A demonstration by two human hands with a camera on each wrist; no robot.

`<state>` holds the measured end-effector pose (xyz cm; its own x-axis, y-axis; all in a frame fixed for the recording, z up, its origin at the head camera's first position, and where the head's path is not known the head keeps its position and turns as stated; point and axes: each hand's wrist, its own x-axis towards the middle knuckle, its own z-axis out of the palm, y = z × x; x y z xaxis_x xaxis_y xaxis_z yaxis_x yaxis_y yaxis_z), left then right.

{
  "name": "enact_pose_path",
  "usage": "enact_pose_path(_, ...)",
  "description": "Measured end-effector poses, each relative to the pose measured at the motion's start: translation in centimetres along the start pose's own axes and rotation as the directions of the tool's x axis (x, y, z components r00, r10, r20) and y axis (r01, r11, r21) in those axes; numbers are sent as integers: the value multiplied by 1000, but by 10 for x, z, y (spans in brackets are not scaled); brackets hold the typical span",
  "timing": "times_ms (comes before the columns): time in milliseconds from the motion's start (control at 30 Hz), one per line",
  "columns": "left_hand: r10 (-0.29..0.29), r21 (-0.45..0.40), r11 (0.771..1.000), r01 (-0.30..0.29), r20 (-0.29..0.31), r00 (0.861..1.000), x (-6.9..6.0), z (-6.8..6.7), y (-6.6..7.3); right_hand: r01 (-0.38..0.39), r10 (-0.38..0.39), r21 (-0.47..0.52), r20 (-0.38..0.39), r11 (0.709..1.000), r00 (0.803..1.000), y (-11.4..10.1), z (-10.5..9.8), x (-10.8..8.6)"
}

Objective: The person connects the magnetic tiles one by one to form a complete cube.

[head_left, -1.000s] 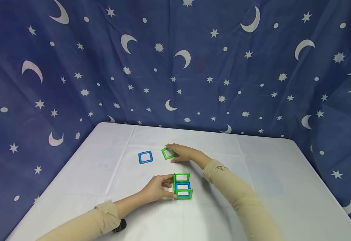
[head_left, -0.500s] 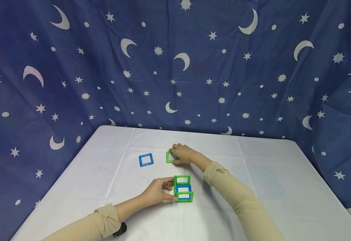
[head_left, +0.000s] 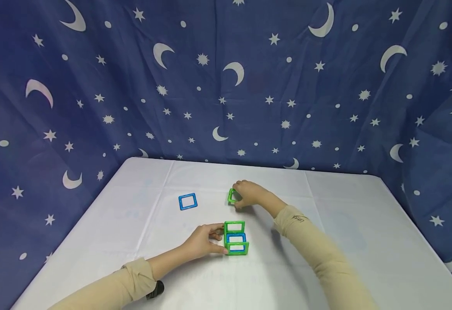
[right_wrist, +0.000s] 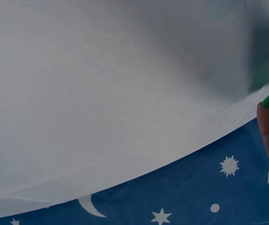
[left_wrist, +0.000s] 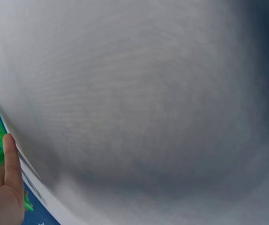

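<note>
In the head view, my left hand (head_left: 200,242) grips the left side of a small box-like build of green magnetic tiles (head_left: 237,253), thumb at its near corner and fingers at its far one. A blue square tile (head_left: 236,234) forms part of the build, between two upright green tiles. Farther back, my right hand (head_left: 250,193) pinches a loose green square magnetic tile (head_left: 230,196), partly hidden by the fingers. At the left edge of the left wrist view, the thumb (left_wrist: 12,164) touches the green build. Only an edge of the green tile shows in the right wrist view.
A loose blue square tile (head_left: 188,208) lies flat on the white-covered table (head_left: 163,232), left of the right hand. A small black object (head_left: 155,289) sits by the left sleeve. A dark blue curtain (head_left: 257,129) with moons and stars hangs behind the table.
My right hand has taken hold of the loose green tile and moved it to the right, away from the blue tile. The left hand stays on the build.
</note>
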<state>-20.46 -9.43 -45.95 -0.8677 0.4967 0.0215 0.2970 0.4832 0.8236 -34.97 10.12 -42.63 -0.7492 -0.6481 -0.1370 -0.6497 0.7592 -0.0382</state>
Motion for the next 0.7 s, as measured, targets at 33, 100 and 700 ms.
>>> enact_pose_path(33,-3,2,1000,3,0,1000,1,0,0,-2,2,25,-3,1000,1000,2,-2,-3)
enact_pose_path(100,-9,11,1000,9,0,1000,2,1,1,-3,3,60,-5,998,1000,6,-3,-9)
enact_pose_path(700,-27,-1,1000,27,1,1000,0,1,3,-24,34,202,-47,979,998,11,-6,-54)
